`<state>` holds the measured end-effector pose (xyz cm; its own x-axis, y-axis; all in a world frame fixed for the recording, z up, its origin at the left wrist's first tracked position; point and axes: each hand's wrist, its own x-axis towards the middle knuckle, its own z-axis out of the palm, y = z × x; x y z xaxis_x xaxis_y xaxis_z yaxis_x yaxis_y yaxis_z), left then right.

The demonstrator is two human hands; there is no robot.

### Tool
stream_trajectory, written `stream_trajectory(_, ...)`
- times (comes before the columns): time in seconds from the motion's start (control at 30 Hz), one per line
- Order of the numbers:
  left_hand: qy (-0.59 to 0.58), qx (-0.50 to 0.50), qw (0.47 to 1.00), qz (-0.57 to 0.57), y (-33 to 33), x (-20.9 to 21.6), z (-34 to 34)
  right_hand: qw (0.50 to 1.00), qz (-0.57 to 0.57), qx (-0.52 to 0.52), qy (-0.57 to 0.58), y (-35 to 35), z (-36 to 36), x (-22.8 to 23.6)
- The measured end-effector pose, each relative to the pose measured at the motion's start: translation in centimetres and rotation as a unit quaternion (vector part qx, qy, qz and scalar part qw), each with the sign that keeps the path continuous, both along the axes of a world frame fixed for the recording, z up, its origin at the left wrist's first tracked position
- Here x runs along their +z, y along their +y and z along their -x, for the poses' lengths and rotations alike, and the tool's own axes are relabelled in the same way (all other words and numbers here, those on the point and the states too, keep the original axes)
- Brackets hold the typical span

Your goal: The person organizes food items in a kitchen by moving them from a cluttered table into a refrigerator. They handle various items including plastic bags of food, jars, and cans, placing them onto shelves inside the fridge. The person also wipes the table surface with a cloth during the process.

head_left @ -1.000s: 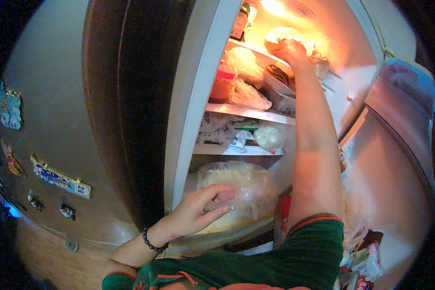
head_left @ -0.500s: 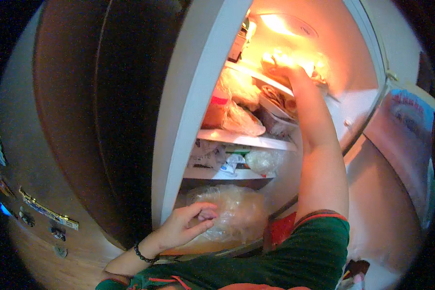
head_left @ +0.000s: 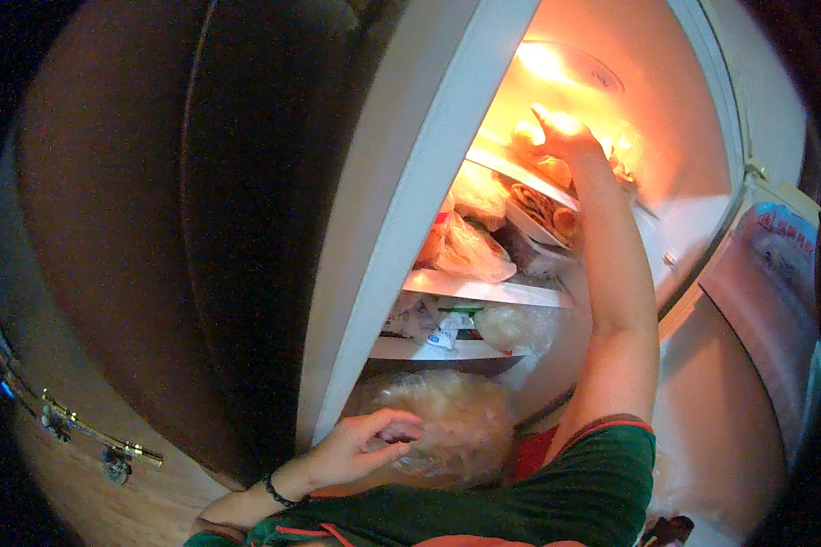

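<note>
My right arm reaches up into the lit fridge. On its top shelf, my right hand [head_left: 564, 137] has its fingers apart, over plastic-wrapped food [head_left: 549, 167]; glare washes out the detail there. Low in front of the fridge, my left hand [head_left: 374, 444] hangs with loosely curled, parted fingers and holds nothing. A large clear plastic bag [head_left: 461, 419] with pale contents, too blurred to name, lies behind it in the bottom compartment. Below the right hand is a white container [head_left: 538, 228] of brown sliced food, beside a bag of pinkish food [head_left: 474, 253].
The dark fridge door [head_left: 255, 228] stands open at my left. Crumpled bags [head_left: 520, 325] and a white packet [head_left: 443, 334] lie on the lower shelf [head_left: 401, 348]. A printed cover [head_left: 775, 264] hangs at the far right, and a lamp [head_left: 547, 62] glows at the top of the fridge.
The view has shifted, so the fridge sits further right and lower. My right hand's fingers have spread and lifted over the wrapped food. My left hand has kept its pose.
</note>
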<state>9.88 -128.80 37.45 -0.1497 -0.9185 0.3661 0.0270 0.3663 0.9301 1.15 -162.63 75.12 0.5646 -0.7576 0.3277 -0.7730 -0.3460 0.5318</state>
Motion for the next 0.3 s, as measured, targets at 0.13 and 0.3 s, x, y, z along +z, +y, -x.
stream_trajectory(0.13, -0.015, -0.002, 1.0, -0.002, 0.2, 0.3, -0.1, 0.992, 0.014, 0.11, 0.061, -5.4, -0.5, -1.3)
stream_trajectory(0.3, 0.018, -0.01, 1.0, -0.006, 0.4, -0.1, -0.4, 0.992, -0.033, 0.095, 0.078, -5.8, 0.3, -0.8)
